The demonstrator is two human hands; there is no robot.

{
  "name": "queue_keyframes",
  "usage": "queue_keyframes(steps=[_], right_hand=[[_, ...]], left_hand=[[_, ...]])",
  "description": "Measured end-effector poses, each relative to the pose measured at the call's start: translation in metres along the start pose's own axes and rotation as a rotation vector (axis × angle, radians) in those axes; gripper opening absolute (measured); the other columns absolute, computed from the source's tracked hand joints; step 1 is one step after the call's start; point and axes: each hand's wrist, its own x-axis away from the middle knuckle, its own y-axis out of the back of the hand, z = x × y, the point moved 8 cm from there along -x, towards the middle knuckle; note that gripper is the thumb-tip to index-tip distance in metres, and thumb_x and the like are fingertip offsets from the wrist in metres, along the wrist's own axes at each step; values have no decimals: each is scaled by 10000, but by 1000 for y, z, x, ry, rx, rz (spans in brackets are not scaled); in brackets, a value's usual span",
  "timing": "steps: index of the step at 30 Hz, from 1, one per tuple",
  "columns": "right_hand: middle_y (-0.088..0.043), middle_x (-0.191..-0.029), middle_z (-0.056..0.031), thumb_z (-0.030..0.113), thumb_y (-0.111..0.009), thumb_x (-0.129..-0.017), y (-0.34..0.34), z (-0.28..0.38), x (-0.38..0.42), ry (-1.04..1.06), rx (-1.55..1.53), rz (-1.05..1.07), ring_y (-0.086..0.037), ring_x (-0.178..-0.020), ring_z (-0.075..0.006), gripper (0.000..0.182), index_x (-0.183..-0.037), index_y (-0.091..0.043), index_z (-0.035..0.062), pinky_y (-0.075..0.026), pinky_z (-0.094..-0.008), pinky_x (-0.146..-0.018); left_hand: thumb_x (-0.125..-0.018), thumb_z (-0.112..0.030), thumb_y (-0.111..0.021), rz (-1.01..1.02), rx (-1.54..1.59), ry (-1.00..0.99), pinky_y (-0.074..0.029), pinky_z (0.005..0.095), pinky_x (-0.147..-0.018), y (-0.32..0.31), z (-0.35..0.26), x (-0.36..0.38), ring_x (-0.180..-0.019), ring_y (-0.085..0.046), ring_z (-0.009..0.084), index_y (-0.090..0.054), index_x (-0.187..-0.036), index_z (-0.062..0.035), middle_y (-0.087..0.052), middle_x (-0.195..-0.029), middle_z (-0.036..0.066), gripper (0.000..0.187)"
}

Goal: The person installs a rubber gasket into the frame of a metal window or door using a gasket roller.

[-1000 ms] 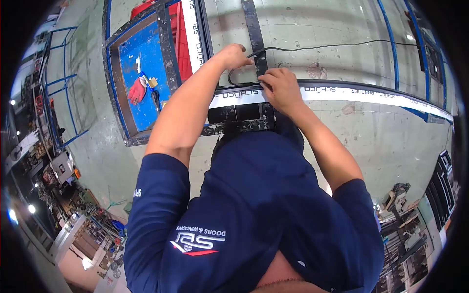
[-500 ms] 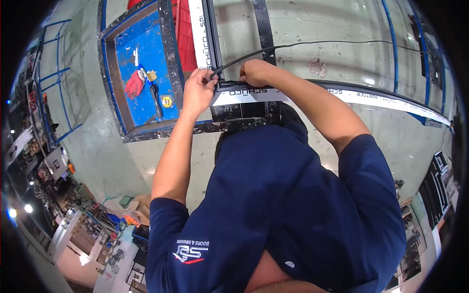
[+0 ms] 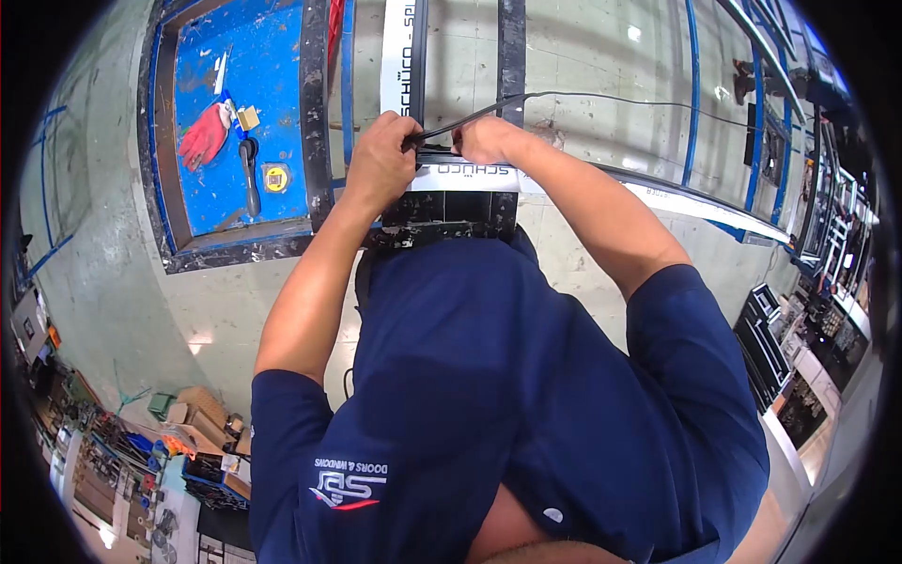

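Left hand (image 3: 379,164) clenched, pinching the near end of a black rubber gasket strip (image 3: 583,97) at the corner of an aluminium window frame (image 3: 658,195). Right hand (image 3: 484,139) just beside the left one, fingers curled down onto the same strip where it meets the frame corner; knuckles up, fingertips hidden, so how tightly it grips cannot be told. Strip's long axis runs from between the hands up and away to the right of the right hand, across the floor, thin and slightly bowed, far end trailing toward the right edge. Frame corner sits right under both hands: one white-taped profile runs straight away from the left hand, the other runs off to the right past the right forearm. Frame rests on a black support (image 3: 449,216) just nearer than the hands. Well left of the left hand, a blue-topped worktable (image 3: 197,202) holds a red glove (image 3: 204,136), a yellow tape measure (image 3: 274,178) and a dark hand tool (image 3: 249,174).
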Motion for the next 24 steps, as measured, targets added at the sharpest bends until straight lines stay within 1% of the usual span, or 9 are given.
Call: queue_keyframes(steps=[4, 6, 7, 11, 15, 18, 20, 22, 24], right_hand=[[-725, -1142, -195, 416, -596, -982, 2, -2, -3, 19, 48, 30, -668, -1109, -387, 423, -1138, -745, 53, -525, -437, -972], [-720, -1161, -195, 426, -589, -990, 11, 3, 3, 123, -115, 24, -661, -1130, -371, 436, -1161, -733, 52, -512, -421, -989], [-715, -1193, -175, 440, -581, -997, 14, 0, 6, 74, -193, 34, -651, -1162, -349, 431, -1187, -722, 80, -498, -413, -1004], [-708, -1218, -169, 451, -562, -1008, 10, 11, 1, 40, -204, 104, -643, -1186, -335, 441, -1203, -713, 85, -490, -410, -1014], [-694, -1233, -198, 372, -533, -1006, 3, 20, -3, 38, 7, 57, -647, -1173, -361, 412, -1240, -690, 72, -498, -438, -1012], [-691, -1236, -201, 380, -524, -1011, 5, 18, 1, 33, -48, 18, -646, -1179, -358, 419, -1237, -690, 68, -494, -437, -1017], [-682, -1256, -203, 387, -524, -1014, 8, 13, -1, 64, -72, 38, -642, -1184, -360, 420, -1230, -691, 67, -492, -443, -1015], [-675, -1247, -221, 425, -528, -1033, 14, 14, 5, 61, -260, 53, -638, -1171, -371, 415, -1275, -686, 128, -485, -442, -1014], [-666, -1266, -221, 418, -546, -1025, 13, 21, 3, 54, -232, 43, -639, -1166, -379, 408, -1295, -681, 144, -490, -441, -1007]], left_hand=[[-804, 36, -687, 14, -14, -1, -537, 428, -797, -2, 0, -4, -883, -675, 348, -654, -1010, -7, -654, -923, 170, 212], [-800, 35, -694, 18, -20, -5, -536, 435, -800, -1, 0, -6, -881, -673, 353, -652, -1015, -11, -659, -931, 172, 224], [-795, 35, -701, 30, -31, -1, -535, 442, -803, -1, 0, -6, -879, -671, 359, -650, -1020, -16, -664, -939, 174, 236], [-788, 34, -710, 16, -42, -25, -537, 439, -793, -5, 5, -5, -873, -672, 359, -645, -1026, -19, -667, -941, 170, 252], [-784, 34, -713, -1, 0, -41, -537, 435, -769, -5, 6, -3, -843, -665, 351, -641, -1005, -21, -658, -917, 161, 238], [-778, 36, -715, 14, 3, -55, -537, 434, -763, -6, 2, -2, -831, -661, 345, -637, -996, -18, -653, -904, 158, 238], [-775, 37, -716, 20, -17, -69, -536, 434, -763, -6, -1, -4, -829, -660, 343, -635, -992, -17, -650, -900, 157, 238], [-770, 39, -715, 26, -48, -87, -535, 436, -763, -6, -3, -3, -843, -662, 345, -634, -986, -16, -650, -898, 160, 238], [-769, 38, -713, 19, -44, -82, -533, 441, -763, -6, -3, -3, -851, -662, 350, -635, -980, -18, -650, -897, 163, 232]])
